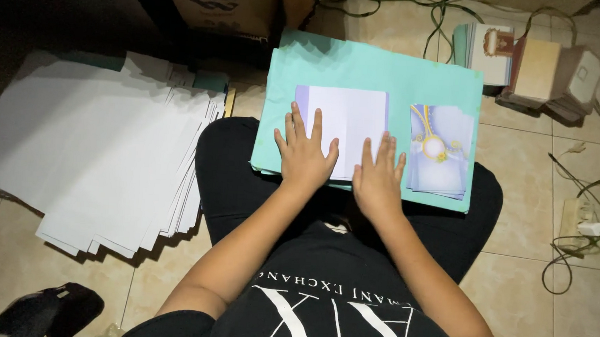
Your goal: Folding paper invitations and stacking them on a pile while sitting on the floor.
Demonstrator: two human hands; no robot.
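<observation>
Seated on a tiled floor [522, 168], legs crossed, a stack of teal sheets [361, 68] resting across the lap.

Left hand [304, 155]: flat, fingers spread, palm down on the lower left part of a folded white card [348, 119] with a pale lilac strip down its left edge. Nothing gripped; pressing only.

Right hand [377, 179]: flat, fingers together and extended, palm down at the lower right corner of the same card, fingertips on the card, heel on the teal sheets. Nothing gripped.

Folded white card: lying on the teal sheets, near their middle, both hands on its lower edge.

Just right of the card, not touching it: a small pile of printed cards [440, 151], lilac with a gold oval ornament, also on the teal sheets.

Left of the lap, on the floor: a large fanned pile of white paper [92, 156].

Top right: more stacked cards [491, 55] and small boxes [559, 77], with cables [576, 185] trailing to a power strip [578, 217].

Top centre: a cardboard box [216, 4], partly in shadow.

Bottom left: a dark object, too dim to identify.
</observation>
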